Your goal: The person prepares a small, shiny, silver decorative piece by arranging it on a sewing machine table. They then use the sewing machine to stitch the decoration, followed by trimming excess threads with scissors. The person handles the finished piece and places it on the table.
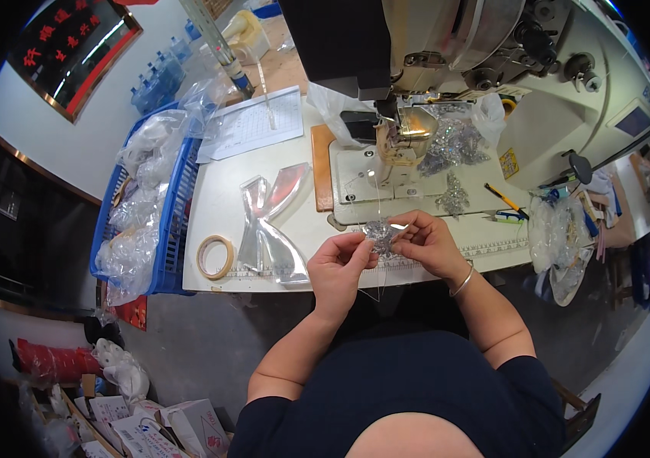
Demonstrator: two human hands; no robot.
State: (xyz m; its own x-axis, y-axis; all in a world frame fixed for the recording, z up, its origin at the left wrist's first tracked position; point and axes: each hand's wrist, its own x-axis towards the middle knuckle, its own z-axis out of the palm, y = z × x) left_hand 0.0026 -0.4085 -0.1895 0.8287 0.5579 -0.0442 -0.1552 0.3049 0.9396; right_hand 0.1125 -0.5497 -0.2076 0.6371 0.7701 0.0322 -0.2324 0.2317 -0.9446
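Note:
Between my two hands, just in front of the sewing machine (405, 149), is a small silvery, glittering piece (380, 233). My left hand (340, 269) pinches its left edge between thumb and fingers. On the other side my right hand (428, 243), with a bangle at the wrist, pinches the right edge. Its exact shape is partly covered by my fingers. Thin threads run near it and hang below the table's front edge. More glittering silver pieces lie on the machine bed, a small heap (453, 197) and a bigger pile (458, 141) behind it.
Shiny silver strips (264, 221) lie left of my hands, beside a tape roll (216, 256). A ruler (485, 248) follows the front edge. At right are a yellow pen (506, 201) and snips (506, 217). A blue basket (176, 237) of plastic bags stands left; paper (252, 126) lies behind.

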